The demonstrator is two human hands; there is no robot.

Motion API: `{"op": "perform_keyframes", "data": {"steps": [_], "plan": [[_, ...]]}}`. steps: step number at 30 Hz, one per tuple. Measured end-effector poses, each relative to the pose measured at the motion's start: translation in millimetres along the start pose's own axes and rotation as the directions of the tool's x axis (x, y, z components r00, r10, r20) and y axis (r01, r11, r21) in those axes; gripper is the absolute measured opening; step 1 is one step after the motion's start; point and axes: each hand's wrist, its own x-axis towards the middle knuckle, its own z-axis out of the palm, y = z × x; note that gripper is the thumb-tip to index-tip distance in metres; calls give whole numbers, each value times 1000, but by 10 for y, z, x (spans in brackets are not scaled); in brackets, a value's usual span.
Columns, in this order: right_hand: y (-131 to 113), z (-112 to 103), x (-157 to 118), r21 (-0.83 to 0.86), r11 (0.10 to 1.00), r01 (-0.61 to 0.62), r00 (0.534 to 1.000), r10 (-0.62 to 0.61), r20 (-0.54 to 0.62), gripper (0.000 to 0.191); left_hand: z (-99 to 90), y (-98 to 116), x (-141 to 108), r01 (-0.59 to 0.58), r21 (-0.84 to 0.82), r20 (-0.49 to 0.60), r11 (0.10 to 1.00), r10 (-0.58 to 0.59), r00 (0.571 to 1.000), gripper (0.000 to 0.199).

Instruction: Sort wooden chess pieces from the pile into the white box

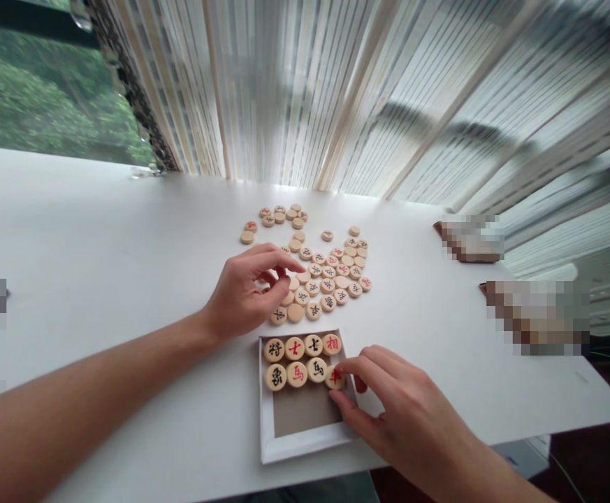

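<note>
Two rows of round wooden xiangqi pieces point(297, 375) lie face up in a shallow white box point(266, 433), marked in red or black characters. My right hand point(399, 402) pinches a red-marked xiangqi piece point(335, 378) between thumb and finger at the right end of the nearer row. My left hand point(249, 290) hovers over the left side of the loose xiangqi pieces point(327, 285), thumb and index finger apart. Nothing shows between those fingertips; its other fingers are curled. Some loose pieces are face up, others show a blank side. The left hand hides a few.
Everything rests on a white table point(142, 279). Behind it hangs a pale striped curtain point(284, 105), with a window at the upper left. Two blurred-out objects with brown edges point(498, 307) lie at the right. More pieces point(280, 217) sit farther back.
</note>
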Motion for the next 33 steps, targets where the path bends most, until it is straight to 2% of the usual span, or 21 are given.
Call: {"op": "perform_keyframes", "data": {"steps": [10,21,33], "plan": [[-42,-7,58,-7,1000,11,1000,-11,-13,17,-2,10,6,1,14,4,1000,-1,1000,21],[-40,10,42,-131,991,26,998,-33,-53,4,-3,15,5,-11,14,8,1000,11,1000,21],[-72,-4,40,-99,994,-35,997,41,65,11,-8,19,6,-8,26,9,1000,8,1000,21]]}}
